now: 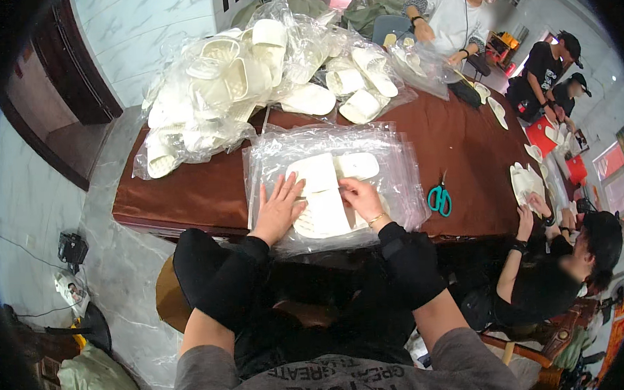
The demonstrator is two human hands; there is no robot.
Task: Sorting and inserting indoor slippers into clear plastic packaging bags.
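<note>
A pair of white slide slippers lies side by side in front of me, the left slipper (314, 175) with a broad strap and the right slipper (357, 166) partly covered by my hand. Under them is a stack of clear plastic bags (403, 168). My left hand (279, 208) rests flat with fingers spread, its fingertips touching the left slipper's outer side. Bent fingers of my right hand (362, 200) pinch at the inner edge of the left slipper, above the right one; the exact grip is partly hidden.
Teal-handled scissors (440, 200) lie right of the bags on the brown-covered table (459, 143). A big heap of bagged white slippers (247, 70) fills the far left. Several people work along the far and right sides, one person (545, 273) handling slippers close by.
</note>
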